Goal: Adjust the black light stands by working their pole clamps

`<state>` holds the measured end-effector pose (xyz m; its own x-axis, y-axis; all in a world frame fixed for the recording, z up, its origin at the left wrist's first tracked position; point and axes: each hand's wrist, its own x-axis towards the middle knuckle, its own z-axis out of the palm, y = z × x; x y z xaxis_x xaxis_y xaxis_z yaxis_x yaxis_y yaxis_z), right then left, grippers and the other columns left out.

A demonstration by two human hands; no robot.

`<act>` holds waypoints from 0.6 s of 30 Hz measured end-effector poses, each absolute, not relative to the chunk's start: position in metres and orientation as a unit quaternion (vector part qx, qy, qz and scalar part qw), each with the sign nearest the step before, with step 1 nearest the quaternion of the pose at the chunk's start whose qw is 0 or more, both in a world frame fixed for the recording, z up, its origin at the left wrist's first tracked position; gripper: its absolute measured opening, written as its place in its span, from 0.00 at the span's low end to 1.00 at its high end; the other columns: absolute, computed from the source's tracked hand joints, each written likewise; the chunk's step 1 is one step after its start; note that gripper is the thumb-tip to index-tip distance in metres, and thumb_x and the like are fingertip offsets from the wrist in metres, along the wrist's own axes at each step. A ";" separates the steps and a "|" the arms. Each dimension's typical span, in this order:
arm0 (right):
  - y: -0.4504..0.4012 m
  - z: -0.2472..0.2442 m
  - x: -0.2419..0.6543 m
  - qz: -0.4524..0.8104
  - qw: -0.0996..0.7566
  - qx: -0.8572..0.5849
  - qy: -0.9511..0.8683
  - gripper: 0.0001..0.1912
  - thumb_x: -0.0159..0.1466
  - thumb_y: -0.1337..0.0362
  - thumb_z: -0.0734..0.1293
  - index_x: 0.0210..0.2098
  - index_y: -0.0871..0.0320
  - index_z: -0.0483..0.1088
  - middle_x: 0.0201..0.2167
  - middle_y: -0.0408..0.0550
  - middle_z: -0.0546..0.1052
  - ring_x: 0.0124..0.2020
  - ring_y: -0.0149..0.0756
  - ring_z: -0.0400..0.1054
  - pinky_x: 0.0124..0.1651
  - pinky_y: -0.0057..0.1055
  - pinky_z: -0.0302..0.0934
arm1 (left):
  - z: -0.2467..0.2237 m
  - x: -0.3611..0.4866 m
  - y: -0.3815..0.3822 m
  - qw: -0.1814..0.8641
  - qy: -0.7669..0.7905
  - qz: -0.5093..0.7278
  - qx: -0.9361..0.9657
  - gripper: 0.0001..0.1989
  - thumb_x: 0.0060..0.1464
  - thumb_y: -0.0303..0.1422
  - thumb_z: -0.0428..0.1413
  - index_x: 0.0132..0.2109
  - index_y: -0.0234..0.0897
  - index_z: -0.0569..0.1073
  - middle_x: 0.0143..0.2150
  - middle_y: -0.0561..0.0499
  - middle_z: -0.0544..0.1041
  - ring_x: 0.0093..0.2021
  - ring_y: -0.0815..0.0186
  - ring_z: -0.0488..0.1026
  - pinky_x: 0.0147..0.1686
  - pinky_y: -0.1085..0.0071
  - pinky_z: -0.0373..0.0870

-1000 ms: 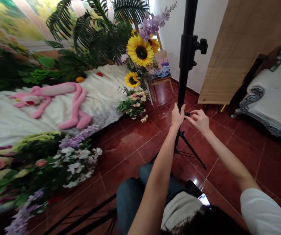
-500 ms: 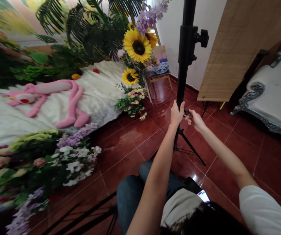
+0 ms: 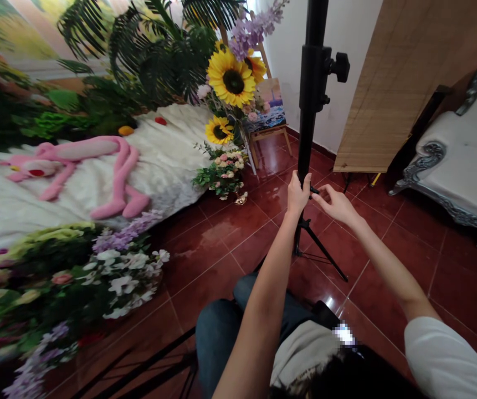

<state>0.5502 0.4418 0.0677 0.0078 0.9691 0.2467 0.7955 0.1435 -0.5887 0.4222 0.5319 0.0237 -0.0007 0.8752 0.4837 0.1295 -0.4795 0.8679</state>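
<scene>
A black light stand (image 3: 306, 138) rises upright in front of me, its legs spread on the floor. My left hand (image 3: 297, 194) is wrapped around its pole, just above where the legs join. On the right side of the pole, a small black tightening knob (image 3: 313, 190) sticks out. The fingertips of my right hand (image 3: 338, 205) pinch at this knob, partly hiding it, with the palm turned inward. Higher up, the stand has a collar with a second black knob (image 3: 340, 67), which neither hand touches.
A white fur-covered platform (image 3: 172, 138) on the left bears a pink plush toy (image 3: 119, 177). Sunflowers (image 3: 233, 81) and a small painting (image 3: 272, 105) stand behind the pole. To the right are a bamboo blind (image 3: 367, 100) and a white armchair (image 3: 462, 160). More black stand legs (image 3: 155, 360) lie lower left.
My right hand has shifted its fingers on the knob, from curled below it to stretched toward it. My left hand keeps its hold on the pole. The view has moved slightly.
</scene>
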 end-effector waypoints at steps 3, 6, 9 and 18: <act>0.444 0.073 0.545 0.068 0.251 -0.657 -0.708 0.20 0.71 0.46 0.59 0.41 0.56 0.70 0.37 0.51 0.80 0.38 0.41 0.74 0.35 0.31 0.62 | 0.024 0.422 0.532 0.324 0.394 0.584 0.632 0.25 0.61 0.57 0.47 0.44 0.39 0.68 0.34 0.49 0.75 0.33 0.66 0.74 0.37 0.68 0.69; 0.451 0.070 0.543 0.012 0.238 -0.641 -0.729 0.23 0.72 0.47 0.55 0.35 0.56 0.69 0.36 0.52 0.79 0.40 0.42 0.73 0.34 0.30 0.59 | 0.024 0.422 0.531 0.327 0.395 0.582 0.631 0.25 0.61 0.57 0.47 0.44 0.39 0.67 0.33 0.49 0.75 0.33 0.66 0.74 0.37 0.69 0.69; 0.461 0.058 0.542 0.034 0.302 -0.621 -0.723 0.30 0.72 0.43 0.51 0.26 0.57 0.67 0.26 0.50 0.75 0.29 0.37 0.70 0.31 0.30 0.54 | 0.024 0.422 0.532 0.327 0.399 0.580 0.631 0.24 0.62 0.56 0.48 0.44 0.38 0.68 0.33 0.50 0.75 0.32 0.67 0.74 0.36 0.70 0.68; 0.470 0.040 0.522 0.334 0.491 -0.586 -0.551 0.41 0.64 0.30 0.49 0.12 0.54 0.60 0.07 0.44 0.60 0.13 0.29 0.56 0.28 0.29 0.58 | 0.026 0.421 0.528 0.341 0.397 0.580 0.624 0.21 0.62 0.54 0.49 0.43 0.40 0.68 0.32 0.51 0.75 0.30 0.68 0.73 0.34 0.70 0.69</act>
<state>0.5220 0.4700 0.0402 0.1684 0.9743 0.1497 0.3173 0.0902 -0.9440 0.4211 0.5276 0.0257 0.0111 0.8914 0.4531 0.0995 -0.4518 0.8865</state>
